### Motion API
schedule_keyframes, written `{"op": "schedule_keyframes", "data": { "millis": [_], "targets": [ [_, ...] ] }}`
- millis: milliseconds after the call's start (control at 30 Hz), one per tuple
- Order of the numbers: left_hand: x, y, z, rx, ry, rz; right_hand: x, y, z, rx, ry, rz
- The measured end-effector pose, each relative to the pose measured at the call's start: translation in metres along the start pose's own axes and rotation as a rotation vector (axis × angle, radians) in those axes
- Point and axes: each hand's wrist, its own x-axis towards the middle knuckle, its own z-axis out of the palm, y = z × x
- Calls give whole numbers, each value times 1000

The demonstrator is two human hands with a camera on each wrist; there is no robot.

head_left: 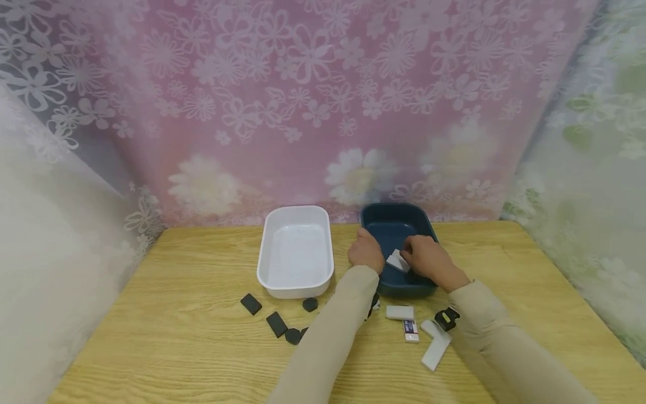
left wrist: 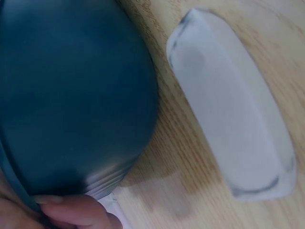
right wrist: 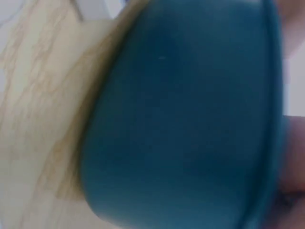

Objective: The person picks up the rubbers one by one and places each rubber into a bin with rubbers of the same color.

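Observation:
My left hand (head_left: 367, 252) grips the left rim of the dark blue basin (head_left: 398, 287); in the left wrist view its thumb (left wrist: 76, 210) bends over that edge. My right hand (head_left: 428, 257) reaches over the basin from the right, fingers curled. At its fingertips, inside the basin, are white eraser blocks (head_left: 397, 261), one of them pinched. In the right wrist view the basin's wall (right wrist: 181, 119) fills most of the picture and hides much of the fingers. A long white eraser (left wrist: 233, 109) lies on the table beside the basin in the left wrist view.
A white basin (head_left: 295, 293) stands left of the blue one. In front of it lie dark rectangular blocks (head_left: 250, 304) and dark rounded pieces (head_left: 310, 304). Before the blue basin are several white erasers (head_left: 400, 312), one in a printed sleeve (head_left: 411, 327). A floral curtain (head_left: 323, 112) hangs behind the table.

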Motion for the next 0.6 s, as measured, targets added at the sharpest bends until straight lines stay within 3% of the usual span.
{"op": "schedule_keyframes", "data": {
  "millis": [333,500,600],
  "targets": [
    [-1,-1,0,-25,31,22,-46,2,-33,105,55,-145],
    [2,-1,3,-13,29,27,-77,14,-38,107,119,-263],
    [2,-1,4,-17,14,25,-95,23,-35,115,110,-313]
  ]
}}
